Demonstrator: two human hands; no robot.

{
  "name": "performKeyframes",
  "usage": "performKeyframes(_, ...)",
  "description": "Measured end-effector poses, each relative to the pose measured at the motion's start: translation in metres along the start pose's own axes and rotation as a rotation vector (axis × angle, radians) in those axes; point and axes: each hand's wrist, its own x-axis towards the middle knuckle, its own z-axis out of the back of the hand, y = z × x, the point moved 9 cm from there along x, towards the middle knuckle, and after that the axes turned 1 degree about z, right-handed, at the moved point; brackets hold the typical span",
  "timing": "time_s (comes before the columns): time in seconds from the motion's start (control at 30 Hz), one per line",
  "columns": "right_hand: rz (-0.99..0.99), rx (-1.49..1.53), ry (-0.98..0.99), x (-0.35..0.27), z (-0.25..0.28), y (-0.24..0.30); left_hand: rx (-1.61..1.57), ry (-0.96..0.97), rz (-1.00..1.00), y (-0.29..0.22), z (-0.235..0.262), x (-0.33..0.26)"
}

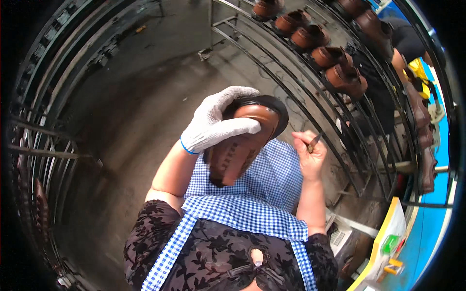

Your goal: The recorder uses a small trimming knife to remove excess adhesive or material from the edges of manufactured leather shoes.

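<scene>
My left hand (213, 123), in a white knitted glove with a blue cuff edge, grips a brown leather shoe (259, 114) by its toe end. The shoe has a black sole edge and hangs tilted, its toe up and to the right and its heel end down over my apron. My bare right hand (310, 153) is apart from the shoe, to its right. Its fingers are curled around a small dark pointed tool (315, 141); the exact kind is not clear.
Metal racks (286, 72) curve along the right, with several brown shoes (310, 36) on them. More racks (58, 63) stand at the left. At lower right is a yellow-edged board (388, 233) with a green item (390, 244). Another person's arm (399, 65) shows beyond the right rack.
</scene>
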Motion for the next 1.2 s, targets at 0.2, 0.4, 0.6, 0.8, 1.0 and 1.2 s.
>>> performKeyframes(0.2,0.456,-0.398,0.354,0.046,-0.039,0.077,-0.008,0.261,0.185,0.022,-0.028,0.009)
performKeyframes(0.4,0.589,-0.695,0.593,0.046,-0.047,0.103,0.197,0.370,0.091,0.019,-0.047,0.010)
performKeyframes(0.6,0.551,-0.908,0.891,0.037,-0.065,0.091,0.284,0.458,0.044,0.030,-0.061,0.009)
performKeyframes(0.8,0.461,-0.698,0.817,0.042,-0.060,0.074,0.257,0.438,0.033,0.037,-0.057,0.009)
performKeyframes(1.0,0.252,-0.281,0.658,0.053,-0.044,0.056,0.131,0.473,0.208,0.037,-0.057,0.010)
performKeyframes(1.2,0.017,-0.050,0.572,0.053,-0.034,0.030,0.052,0.404,0.258,0.037,-0.050,0.014)
